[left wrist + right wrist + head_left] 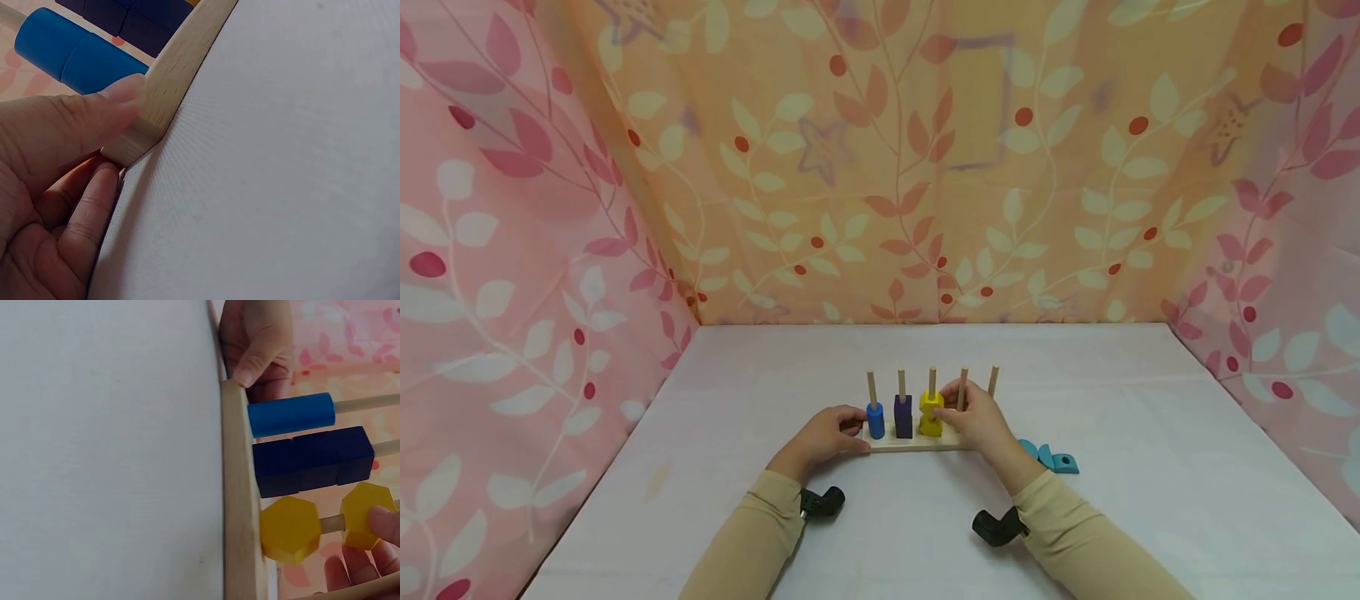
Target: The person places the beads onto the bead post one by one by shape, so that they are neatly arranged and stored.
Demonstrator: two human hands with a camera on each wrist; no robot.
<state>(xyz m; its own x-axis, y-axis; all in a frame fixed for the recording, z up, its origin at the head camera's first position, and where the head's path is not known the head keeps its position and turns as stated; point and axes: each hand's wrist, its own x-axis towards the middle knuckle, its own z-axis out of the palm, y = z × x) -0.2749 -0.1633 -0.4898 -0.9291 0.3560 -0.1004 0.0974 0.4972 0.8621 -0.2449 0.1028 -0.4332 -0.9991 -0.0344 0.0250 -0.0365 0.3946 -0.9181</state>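
Note:
A wooden peg stacker base with several upright pegs stands on the white table. My left hand grips its left end, thumb on the near side, as the left wrist view shows closely. Blue cylinders fill the lower part of the first peg, and dark purple blocks are stacked on the second. On the third peg, one yellow block rests against the base. My right hand pinches another yellow block threaded on that peg; a gap with bare peg separates the two.
Several teal pieces lie on the table right of the base, partly behind my right forearm. The fourth peg and fifth peg rise beside my right hand. Patterned cloth walls in the table's back and sides.

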